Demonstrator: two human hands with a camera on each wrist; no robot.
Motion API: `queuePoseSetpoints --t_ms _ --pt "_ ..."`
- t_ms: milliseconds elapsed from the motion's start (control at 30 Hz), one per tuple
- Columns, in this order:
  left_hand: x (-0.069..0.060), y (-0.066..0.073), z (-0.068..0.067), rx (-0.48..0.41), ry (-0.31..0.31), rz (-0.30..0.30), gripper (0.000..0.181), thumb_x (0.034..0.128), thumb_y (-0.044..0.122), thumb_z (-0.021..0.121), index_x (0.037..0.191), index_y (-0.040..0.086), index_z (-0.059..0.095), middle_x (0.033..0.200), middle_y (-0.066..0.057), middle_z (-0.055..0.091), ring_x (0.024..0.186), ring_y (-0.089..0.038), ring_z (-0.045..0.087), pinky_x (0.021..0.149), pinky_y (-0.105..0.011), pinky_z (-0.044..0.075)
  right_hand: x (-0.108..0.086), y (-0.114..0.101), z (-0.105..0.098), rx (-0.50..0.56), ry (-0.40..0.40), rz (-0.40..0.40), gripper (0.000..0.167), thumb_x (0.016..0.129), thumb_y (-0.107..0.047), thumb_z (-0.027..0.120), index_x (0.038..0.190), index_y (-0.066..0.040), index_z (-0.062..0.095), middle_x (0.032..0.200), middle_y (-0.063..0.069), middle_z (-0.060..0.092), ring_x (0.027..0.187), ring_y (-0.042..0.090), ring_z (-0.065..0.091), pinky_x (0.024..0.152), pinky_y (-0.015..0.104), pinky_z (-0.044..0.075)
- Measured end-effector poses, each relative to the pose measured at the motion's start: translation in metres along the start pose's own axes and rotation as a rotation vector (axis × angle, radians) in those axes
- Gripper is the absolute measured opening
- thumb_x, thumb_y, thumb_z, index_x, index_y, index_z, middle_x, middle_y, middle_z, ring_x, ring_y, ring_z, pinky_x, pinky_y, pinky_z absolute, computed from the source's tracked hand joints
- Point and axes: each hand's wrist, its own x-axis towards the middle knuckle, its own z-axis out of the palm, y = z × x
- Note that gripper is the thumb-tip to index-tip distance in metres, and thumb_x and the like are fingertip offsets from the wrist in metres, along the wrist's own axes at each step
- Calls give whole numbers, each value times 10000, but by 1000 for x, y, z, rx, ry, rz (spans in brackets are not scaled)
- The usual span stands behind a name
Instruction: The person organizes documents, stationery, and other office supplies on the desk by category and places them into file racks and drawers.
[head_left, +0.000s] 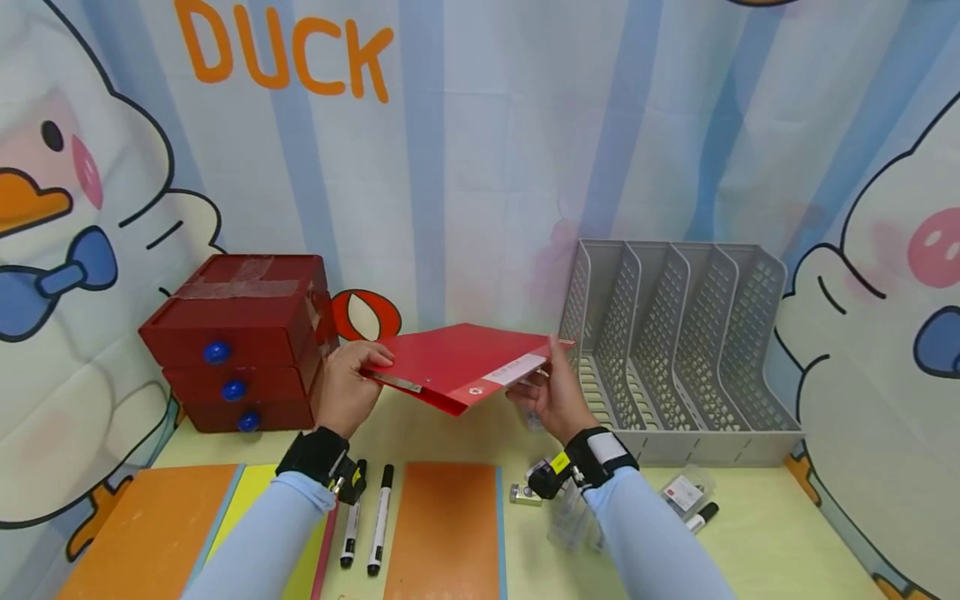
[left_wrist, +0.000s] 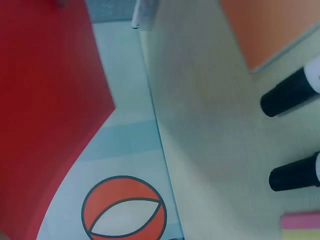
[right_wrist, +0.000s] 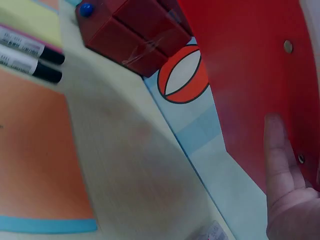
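A red file folder with a white label on its spine is held tilted in the air above the table. My left hand grips its left end, by a metal strip at the edge. At the right end my right hand holds it, thumb on the upper side and fingers beneath. In the right wrist view, fingers of the right hand lie along the red cover, near two metal rivets. The left wrist view shows the red cover too, with the left hand mostly out of frame.
A grey file rack with several slots stands at the back right. A dark red drawer box is at the back left. Orange notebooks, black-capped markers, a small metal sharpener and clear plastic boxes lie on the table.
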Motion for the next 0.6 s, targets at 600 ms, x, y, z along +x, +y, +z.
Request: queuePoseSetpoints --t_ms 600 --pt "-30 -37 -6 377 -4 -8 436 670 -104 832 1046 6 639 1218 -236 572 1157 -423 489 1059 -616 287 -16 -6 22 -89 4 -50 421 953 -10 517 1368 -15 450 1081 141 657 785 221 710 620 291 581"
